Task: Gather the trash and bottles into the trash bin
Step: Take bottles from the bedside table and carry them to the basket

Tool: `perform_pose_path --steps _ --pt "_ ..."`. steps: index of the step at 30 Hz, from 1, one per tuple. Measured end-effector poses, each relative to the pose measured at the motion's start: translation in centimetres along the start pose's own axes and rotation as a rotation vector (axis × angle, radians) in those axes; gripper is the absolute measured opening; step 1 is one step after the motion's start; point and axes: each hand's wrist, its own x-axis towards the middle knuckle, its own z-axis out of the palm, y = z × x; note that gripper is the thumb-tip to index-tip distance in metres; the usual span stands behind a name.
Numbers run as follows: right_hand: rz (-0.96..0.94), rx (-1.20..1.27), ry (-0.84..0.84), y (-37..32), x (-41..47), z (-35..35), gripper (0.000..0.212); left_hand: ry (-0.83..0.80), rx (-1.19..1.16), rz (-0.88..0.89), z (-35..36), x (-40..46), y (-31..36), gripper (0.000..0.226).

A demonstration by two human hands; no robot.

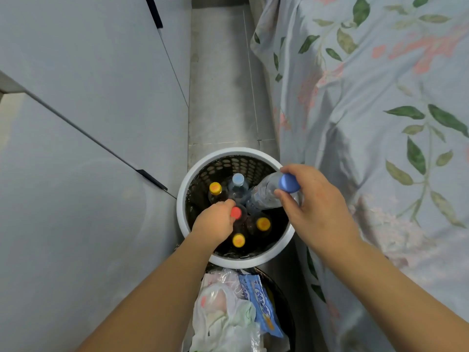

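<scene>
Looking down from the head view, the round trash bin point(236, 152) sits on the grey floor point(220, 85), with its smooth white rim and its dark wall full of little oval holes. Left of the bin are flat, pale cabinet doors point(88, 97) with thin dark lines between them. The bin's left rim is just beside them.

The left hand point(215, 224) reaches over the bin's near-left rim, and its curled fingers pinch the neck of the red-capped bottle point(236, 212), which stands in the middle of the bin. Around it inside the bin stand three dark bottles with yellow caps point(215, 188) point(238, 240) point(263, 223) and a clear bottle with a pale blue cap point(238, 179). They are packed close, so little open room is left inside.

The right hand point(317, 207) is over the bin's right rim. Its fingers and thumb hold the clear plastic bottle point(264, 194) near its round blue cap point(289, 183). This bottle is tilted, its bottom end pointing down into the bin.

Just in front of the bin, touching its near rim, is a second dark bin point(284, 301) stuffed with crinkly plastic bags point(223, 313) and a blue and white wrapper point(264, 306).

Right of the bin hangs a soft bed sheet point(380, 123) with green leaves and pink flowers. It brushes the bin's right rim.
</scene>
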Motion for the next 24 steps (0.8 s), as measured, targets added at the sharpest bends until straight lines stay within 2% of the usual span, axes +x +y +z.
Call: perform_pose_path --steps 4,12,16,20,24 --pt "0.013 -0.034 0.033 -0.1 0.6 -1.5 0.029 0.011 -0.003 -0.002 0.4 -0.1 -0.3 0.033" --pt "0.115 -0.086 -0.164 0.6 -0.3 0.3 0.033 -0.032 0.034 -0.027 1.0 -0.3 -0.4 0.032" --pt "0.108 -0.131 -0.237 0.6 0.3 2.0 0.033 -0.035 0.093 0.002 1.1 0.1 -0.1 0.032" --pt "0.13 -0.155 -0.299 1.4 1.0 3.8 0.031 -0.023 0.135 0.006 1.1 0.6 -0.2 0.028" --pt "0.2 -0.151 -0.321 2.4 1.6 5.2 0.025 -0.011 0.161 0.02 0.7 0.9 -0.4 0.036"
